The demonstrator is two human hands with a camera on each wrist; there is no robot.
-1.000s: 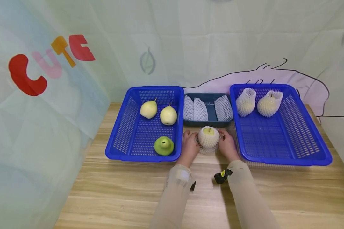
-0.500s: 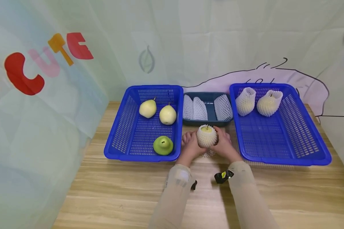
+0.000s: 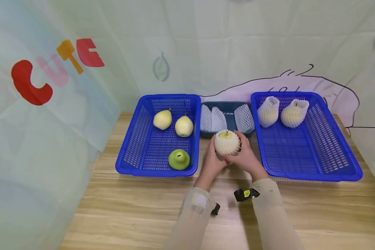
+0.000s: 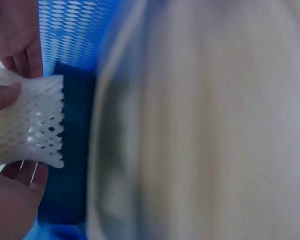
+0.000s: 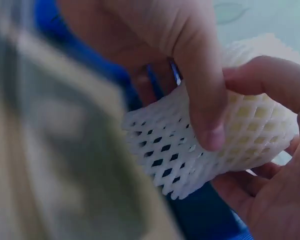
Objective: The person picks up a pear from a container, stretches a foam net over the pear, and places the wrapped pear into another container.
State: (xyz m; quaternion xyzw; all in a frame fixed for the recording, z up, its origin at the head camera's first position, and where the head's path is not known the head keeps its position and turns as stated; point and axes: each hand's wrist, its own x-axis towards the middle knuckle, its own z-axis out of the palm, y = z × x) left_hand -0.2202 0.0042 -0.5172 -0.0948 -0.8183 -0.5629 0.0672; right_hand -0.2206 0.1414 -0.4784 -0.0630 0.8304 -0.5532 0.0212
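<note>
A pale yellow pear in a white foam net sleeve is between both hands, above the table in the middle. My left hand holds it from the left, fingers curled round its side. From the right, my right hand grips it the same way. Thumbs press on the near side of the net. In the right wrist view the loose end of the foam net sticks out past the pear, with open mesh. The left wrist view shows the same net end flaring over a dark tray.
The left blue basket holds two pale pears and a green pear. Foam nets lie in the dark teal tray behind the hands. The right blue basket holds two net-wrapped pears.
The netted pear has been raised off the table and tipped slightly. Both hands have moved from its lower sides to a grip round it, thumbs in front.
</note>
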